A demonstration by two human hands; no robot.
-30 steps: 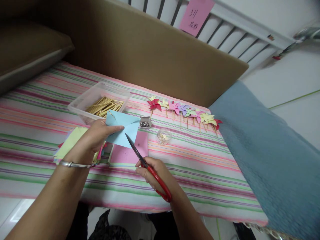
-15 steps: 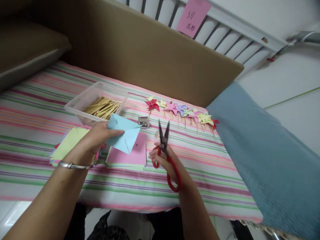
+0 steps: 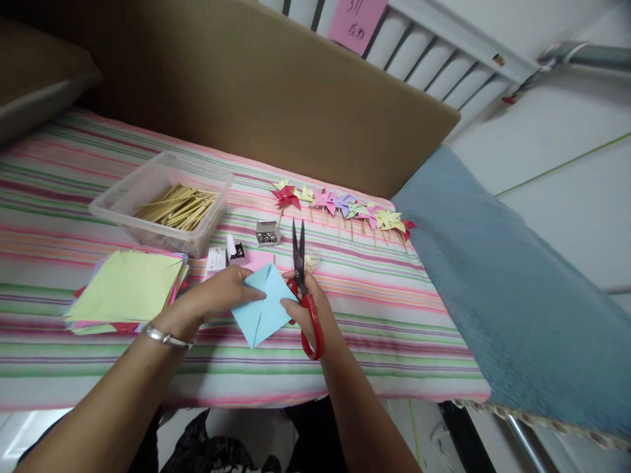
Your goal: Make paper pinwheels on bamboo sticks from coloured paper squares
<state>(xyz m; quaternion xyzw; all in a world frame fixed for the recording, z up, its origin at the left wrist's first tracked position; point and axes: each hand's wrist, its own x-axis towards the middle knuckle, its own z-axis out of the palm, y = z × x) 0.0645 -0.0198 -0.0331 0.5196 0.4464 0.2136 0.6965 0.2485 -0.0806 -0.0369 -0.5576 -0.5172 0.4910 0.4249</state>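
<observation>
A light blue paper square point(image 3: 265, 314) with slits running in from its corners is held over the striped cloth. My left hand point(image 3: 224, 291) is closed on its left side, thumb on top. My right hand point(image 3: 318, 315) grips red-handled scissors point(image 3: 299, 259), their dark blades pointing away from me and slightly apart. The thumb of that hand also lies on the right corner of the blue paper. Beneath and behind it, a pink sheet point(image 3: 259, 259) is partly hidden. A stack of coloured paper squares point(image 3: 129, 284), yellow on top, lies left of my left hand.
A clear plastic box point(image 3: 111, 205) holds thin wooden sticks point(image 3: 180, 205). Small boxes of metal pins point(image 3: 267, 235) and black pieces point(image 3: 236, 252) stand near a small clear dish point(image 3: 311, 257). Finished paper pinwheels point(image 3: 345, 205) lie in a row along the brown board point(image 3: 296, 98).
The blue paper has moved right and down, toward the scissors. My right hand has come in to touch its right corner while keeping the scissors. The camera view has shifted.
</observation>
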